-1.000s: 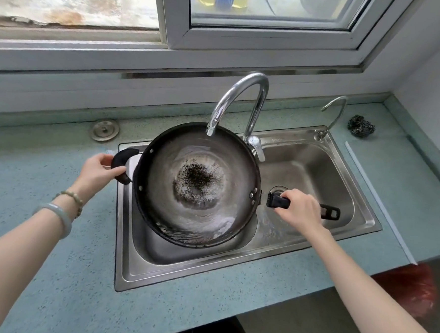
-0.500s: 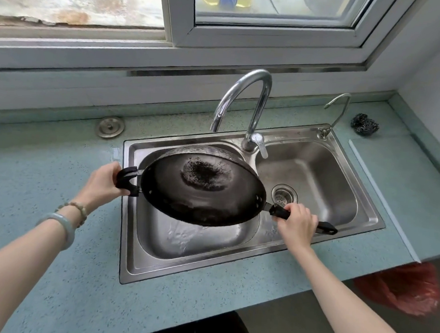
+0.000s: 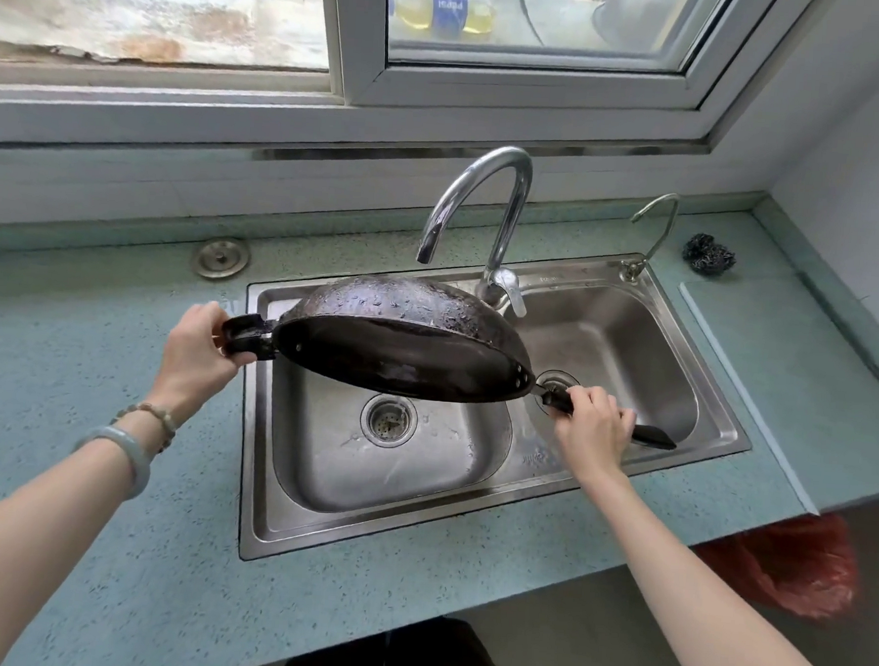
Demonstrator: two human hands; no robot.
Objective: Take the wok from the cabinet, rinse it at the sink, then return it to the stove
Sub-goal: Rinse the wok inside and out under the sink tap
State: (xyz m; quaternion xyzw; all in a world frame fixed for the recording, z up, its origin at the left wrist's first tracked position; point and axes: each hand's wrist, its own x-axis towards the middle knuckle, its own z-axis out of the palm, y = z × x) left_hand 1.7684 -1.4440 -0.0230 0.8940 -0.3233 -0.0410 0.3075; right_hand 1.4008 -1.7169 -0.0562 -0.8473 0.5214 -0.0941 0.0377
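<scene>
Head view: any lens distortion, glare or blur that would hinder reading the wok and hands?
Head view: wide-angle bending curves the window frame and counter edges; soft daylight, no hard shadows; bright highlights on the faucet and sink; wet wok, left hand and right hand look sharp.

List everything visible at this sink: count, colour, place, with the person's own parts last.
wok: one, black, wet, tipped over the left basin
double sink: one, steel, set in the counter
counter: one, pale green
main tap: one, chrome, behind the sink
small tap: one, chrome, at the sink's far right corner
steel scourer: one, dark, on the counter, far right
round metal cap: one, silver, on the counter, far left of the sink
bottle: one, yellow with blue label, behind the window
red bag: one, below the counter's right end
left hand: on the short handle
right hand: on the long handle
</scene>
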